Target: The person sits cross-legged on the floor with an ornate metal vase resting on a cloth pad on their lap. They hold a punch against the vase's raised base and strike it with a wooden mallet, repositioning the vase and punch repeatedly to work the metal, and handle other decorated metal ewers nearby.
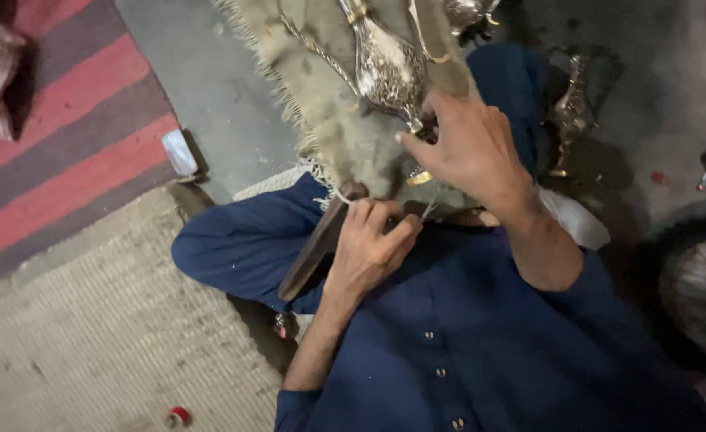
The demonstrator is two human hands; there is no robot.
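1. The right hand (469, 152) reaches forward over the lap. Its fingers are bent and spread, and the fingertips press on the narrow lower part of a silver ornate vessel (386, 66). It looks like a light steadying grip around the neck near the base, not a full fist.
2. The left hand (369, 244) is closed in a pinch. Between thumb and fingers it holds a thin pointed tool (429, 210), whose small tip shows just beside the vessel's foot. What kind of tool it is I cannot tell.
3. The vessel lies on a fringed beige cloth (329, 120) spread over the person's knees, which are in dark blue clothing (465, 336). Its body points away from the person, and the base is near both hands.
4. By its look the vessel is metal with embossed relief: stiff, probably rather heavy, and smooth enough to slip. I judge the narrow stem above the foot to be the best place to hold, because the fingers can go around it. The thin curved handle and spout seem easier to bend.
5. A dark wooden piece (315, 248) lies slanted under the left hand. A second similar metal vessel (570, 108) stands on the grey floor to the right, well apart.
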